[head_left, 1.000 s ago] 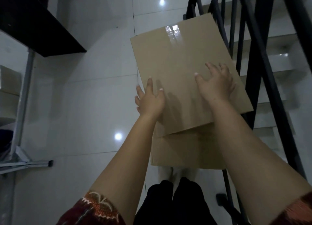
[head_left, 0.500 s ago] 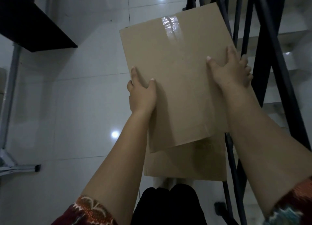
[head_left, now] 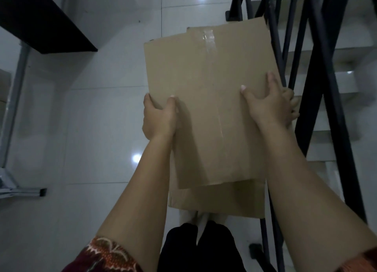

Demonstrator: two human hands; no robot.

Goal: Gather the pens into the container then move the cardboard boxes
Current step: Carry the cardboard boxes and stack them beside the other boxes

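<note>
I hold a flattened brown cardboard box [head_left: 210,100] out in front of me, its taped seam running down the middle. My left hand [head_left: 159,118] grips its left edge, thumb on top and fingers underneath. My right hand [head_left: 271,106] grips its right edge the same way. A second flattened cardboard box [head_left: 220,200] lies under the first, sticking out at the near end. No pens and no container are in view.
A black metal stair railing [head_left: 318,100] stands just right of the boxes, with white steps [head_left: 346,84] behind it. A dark table top [head_left: 40,23] on grey metal legs [head_left: 14,100] fills the upper left. White glossy floor tiles [head_left: 91,129] lie below.
Both hands went from lying flat on the top box to gripping its side edges. The boxes turned straighter and shifted lower and toward me in the view.
</note>
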